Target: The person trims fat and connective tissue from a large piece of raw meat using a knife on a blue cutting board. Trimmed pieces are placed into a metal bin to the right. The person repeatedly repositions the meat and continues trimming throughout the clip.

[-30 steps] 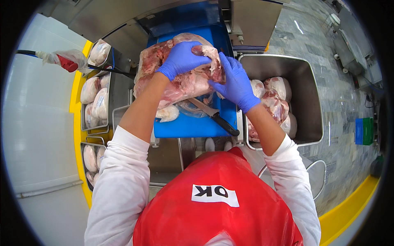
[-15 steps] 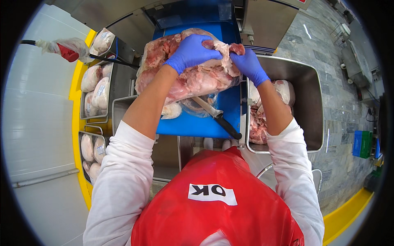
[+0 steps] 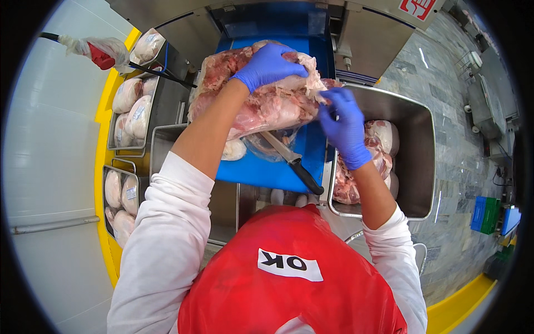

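A large slab of raw meat (image 3: 278,111), pale with fat and partly in clear film, lies on the blue work surface (image 3: 256,175). My left hand (image 3: 271,65), in a blue glove, lies over its top, fingers curled onto the fatty right end. At that end my right hand (image 3: 344,127), also gloved, has its fingers drawn together at the meat's edge; they are slightly blurred, and what they pinch is unclear. In front of the meat rests a knife (image 3: 305,175) with a black handle, its pale blade pointing up and left beside crumpled clear film (image 3: 261,149).
A deep steel tub (image 3: 414,161) holding meat pieces (image 3: 381,136) stands close on the right. Along the left wall are steel tubs with wrapped meat (image 3: 138,119). A black hose (image 3: 167,78) reaches in from the left. Steel machinery (image 3: 367,42) stands beyond the blue surface.
My right hand has shifted down from the upper right end of the meat, and its fingers are repositioned at the edge. My left hand stays over the top. The knife has stayed put.
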Action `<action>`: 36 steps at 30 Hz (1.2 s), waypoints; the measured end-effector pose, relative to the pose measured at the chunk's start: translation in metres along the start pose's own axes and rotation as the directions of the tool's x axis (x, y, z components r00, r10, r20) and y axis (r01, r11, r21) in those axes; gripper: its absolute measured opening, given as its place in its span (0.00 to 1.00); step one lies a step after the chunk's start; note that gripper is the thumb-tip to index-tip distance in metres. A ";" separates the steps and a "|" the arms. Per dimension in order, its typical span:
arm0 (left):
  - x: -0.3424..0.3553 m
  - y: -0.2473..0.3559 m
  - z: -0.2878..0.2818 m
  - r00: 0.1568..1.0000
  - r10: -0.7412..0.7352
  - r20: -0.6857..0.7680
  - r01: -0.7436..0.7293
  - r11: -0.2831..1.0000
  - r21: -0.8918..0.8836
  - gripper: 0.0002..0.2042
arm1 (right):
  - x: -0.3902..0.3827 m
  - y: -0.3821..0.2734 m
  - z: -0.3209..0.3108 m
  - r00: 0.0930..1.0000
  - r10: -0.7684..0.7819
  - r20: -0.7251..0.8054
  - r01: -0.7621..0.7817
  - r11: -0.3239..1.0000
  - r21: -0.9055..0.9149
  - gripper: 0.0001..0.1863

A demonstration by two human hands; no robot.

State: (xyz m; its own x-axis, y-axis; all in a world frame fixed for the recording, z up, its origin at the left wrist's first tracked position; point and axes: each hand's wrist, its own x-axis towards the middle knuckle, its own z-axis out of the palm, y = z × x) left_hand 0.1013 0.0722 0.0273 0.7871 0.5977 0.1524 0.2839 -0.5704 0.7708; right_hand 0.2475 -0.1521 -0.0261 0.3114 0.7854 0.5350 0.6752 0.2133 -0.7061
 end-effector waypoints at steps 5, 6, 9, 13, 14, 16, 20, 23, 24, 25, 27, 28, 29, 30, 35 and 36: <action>0.001 0.000 0.002 0.999 0.032 -0.016 -0.032 0.999 0.034 0.29 | 0.015 -0.006 0.027 0.957 -0.233 0.173 0.278 0.906 -0.320 0.19; -0.001 0.004 0.001 1.000 -0.003 -0.006 0.003 1.000 0.028 0.29 | 0.017 -0.003 0.031 0.946 -0.256 0.197 0.315 0.870 -0.379 0.17; -0.011 0.020 -0.002 0.999 -0.014 0.036 0.013 0.999 0.045 0.23 | 0.013 0.007 0.034 0.969 -0.154 0.191 0.219 0.896 -0.387 0.12; -0.025 0.031 0.000 1.000 -0.008 -0.003 0.008 0.998 0.062 0.26 | -0.005 0.011 0.028 0.989 -0.064 0.134 0.103 0.945 -0.311 0.09; -0.026 0.032 -0.001 1.000 -0.010 0.000 0.010 0.999 0.048 0.26 | -0.010 0.011 0.025 0.992 -0.023 0.125 0.056 0.962 -0.268 0.08; -0.028 0.031 -0.001 1.000 -0.015 -0.001 0.015 0.998 0.053 0.27 | -0.015 0.012 0.020 0.996 0.027 0.086 -0.010 0.981 -0.195 0.07; -0.029 0.030 0.000 1.000 -0.005 0.002 0.004 0.997 0.083 0.27 | -0.015 0.014 0.014 0.985 0.175 -0.006 -0.175 0.983 -0.052 0.06; -0.032 0.030 0.000 1.000 -0.004 -0.009 0.005 0.994 0.112 0.26 | -0.012 0.014 0.015 0.954 0.299 -0.017 -0.298 0.952 0.065 0.11; -0.033 0.029 0.001 1.000 -0.009 -0.017 0.011 0.992 0.128 0.25 | -0.011 0.013 0.015 0.929 0.369 -0.019 -0.366 0.926 0.091 0.13; -0.034 0.029 0.001 1.000 -0.013 -0.028 0.017 0.990 0.137 0.25 | -0.010 0.012 0.017 0.945 0.324 -0.036 -0.318 0.940 0.123 0.15; -0.035 0.027 0.004 0.998 -0.013 -0.054 0.021 0.988 0.152 0.24 | -0.007 0.009 0.020 0.958 0.269 -0.095 -0.250 0.952 0.177 0.20; -0.035 0.025 0.004 0.998 -0.004 -0.056 0.013 0.989 0.149 0.24 | -0.005 0.007 0.022 0.971 0.230 -0.072 -0.226 0.973 0.054 0.21; -0.034 0.023 0.004 0.998 0.012 -0.059 -0.003 0.990 0.144 0.23 | -0.003 0.006 0.025 0.987 0.151 -0.060 -0.154 0.987 -0.053 0.23; -0.033 0.021 0.005 0.998 0.013 -0.059 -0.004 0.990 0.143 0.23 | 0.000 0.004 0.027 0.993 0.115 -0.017 -0.116 0.980 -0.159 0.24; -0.033 0.016 0.008 0.997 0.037 -0.071 -0.029 0.992 0.120 0.23 | 0.014 0.001 0.027 0.964 0.169 0.205 -0.054 0.880 -0.472 0.15; -0.033 0.016 0.008 0.998 0.018 -0.060 -0.012 0.994 0.108 0.23 | 0.014 0.001 0.026 0.962 0.124 0.243 0.009 0.876 -0.483 0.12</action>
State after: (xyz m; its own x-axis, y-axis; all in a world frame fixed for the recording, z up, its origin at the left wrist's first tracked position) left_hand 0.0841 0.0389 0.0296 0.7578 0.6200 0.2033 0.3322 -0.6348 0.6976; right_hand 0.2353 -0.1254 -0.0313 0.2204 0.9233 0.3144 0.9169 -0.0862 -0.3896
